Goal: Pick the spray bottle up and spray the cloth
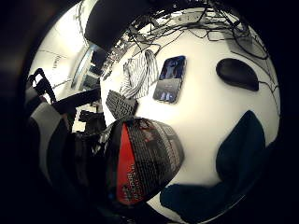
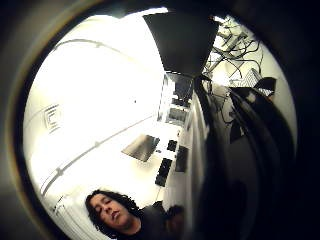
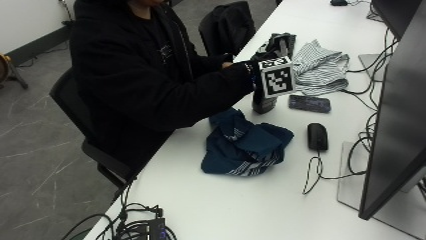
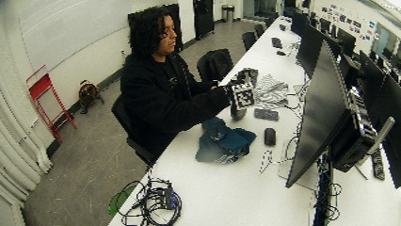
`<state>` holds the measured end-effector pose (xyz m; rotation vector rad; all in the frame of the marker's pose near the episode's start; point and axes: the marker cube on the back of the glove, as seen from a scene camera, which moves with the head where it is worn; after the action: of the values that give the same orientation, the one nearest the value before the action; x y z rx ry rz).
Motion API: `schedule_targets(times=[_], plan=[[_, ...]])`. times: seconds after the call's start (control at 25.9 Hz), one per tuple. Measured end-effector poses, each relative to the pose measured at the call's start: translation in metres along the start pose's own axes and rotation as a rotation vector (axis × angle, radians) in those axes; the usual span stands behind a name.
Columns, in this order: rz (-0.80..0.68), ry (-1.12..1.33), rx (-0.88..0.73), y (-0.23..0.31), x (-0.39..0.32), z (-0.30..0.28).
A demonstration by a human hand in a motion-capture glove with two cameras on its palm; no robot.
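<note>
Above the bench (image 3: 266,200) our right hand (image 3: 256,65) has its grip curled round the spray bottle (image 3: 264,102), bottle upright within it, blue cloth (image 3: 245,144) lying below, phone (image 3: 309,103) just beside.

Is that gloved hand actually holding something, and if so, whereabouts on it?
Yes: the gloved right hand has its grip on the dark spray bottle, up near its top; the bottle's lower body shows below the hand.
</note>
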<state>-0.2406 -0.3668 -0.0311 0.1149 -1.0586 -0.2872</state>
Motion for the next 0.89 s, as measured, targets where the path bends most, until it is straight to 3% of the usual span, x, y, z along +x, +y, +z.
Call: schedule_targets(times=[0.58, 0.89], plan=[[-0.047, 0.003, 0.074, 0.002, 0.012, 0.004], [-0.010, -0.035, -0.026, 0.009, 0.015, 0.000]])
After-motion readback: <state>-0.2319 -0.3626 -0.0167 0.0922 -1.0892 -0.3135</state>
